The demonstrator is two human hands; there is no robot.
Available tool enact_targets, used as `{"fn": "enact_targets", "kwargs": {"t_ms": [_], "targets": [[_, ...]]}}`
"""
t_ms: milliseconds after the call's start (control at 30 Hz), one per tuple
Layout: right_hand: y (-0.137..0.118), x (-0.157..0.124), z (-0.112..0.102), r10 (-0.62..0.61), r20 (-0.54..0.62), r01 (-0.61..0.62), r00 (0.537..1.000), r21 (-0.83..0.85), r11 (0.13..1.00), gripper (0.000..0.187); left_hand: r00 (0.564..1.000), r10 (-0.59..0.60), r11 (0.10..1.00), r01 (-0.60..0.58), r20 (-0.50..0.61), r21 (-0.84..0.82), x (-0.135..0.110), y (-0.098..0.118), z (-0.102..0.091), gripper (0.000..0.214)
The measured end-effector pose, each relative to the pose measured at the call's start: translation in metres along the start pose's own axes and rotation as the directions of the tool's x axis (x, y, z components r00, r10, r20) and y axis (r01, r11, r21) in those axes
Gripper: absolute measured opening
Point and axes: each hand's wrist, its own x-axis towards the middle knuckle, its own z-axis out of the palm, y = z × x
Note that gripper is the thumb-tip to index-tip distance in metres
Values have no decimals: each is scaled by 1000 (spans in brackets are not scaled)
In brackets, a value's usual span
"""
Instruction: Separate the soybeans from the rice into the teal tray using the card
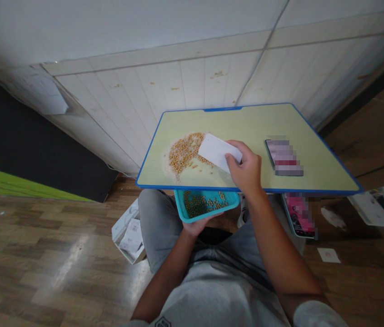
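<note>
My right hand [247, 167] pinches a white card [217, 150] over the tabletop, thumb on its upper face. The card's left end meets a spread of yellow soybeans [182, 153]. Paler small grains, perhaps rice [168, 167], fringe the soybeans on the left. A few single beans lie loose close to the table's front edge. Below that edge, my left hand [196, 225] grips a turquoise plastic tub [208, 217] from underneath, its fingers mostly hidden. Soybeans cover part of the tub's bottom.
The small pale table [256, 122] has a blue rim and stands by the wall. A phone [284, 156] lies on its right side. Another phone [299, 215] rests on my right thigh. An open white box [128, 234] and a paper square [328, 255] are on the floor.
</note>
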Motion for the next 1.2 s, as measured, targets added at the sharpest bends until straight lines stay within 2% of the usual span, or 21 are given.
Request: {"fn": "enact_targets", "kwargs": {"t_ms": [100,400,700,900,1200], "targets": [[-1,0,-3,-21,-26,21,999,-5,1000,35,1000,-6,1000,5,21,1,0,0,-1,91],[-8,-2,0,0,158,6,987,-38,999,39,1000,-8,1000,9,24,-23,1,0,-4,92],[-7,-4,4,-17,210,4,977,64,998,36,999,-17,1000,18,27,-26,1,1,0,92],[-5,-6,7,-74,232,39,970,152,988,34,999,-16,998,13,-37,-65,1,2,5,88],[-4,-8,7,-117,284,50,952,230,972,31,1000,-11,999,10,-27,-46,1,1,10,90]]}}
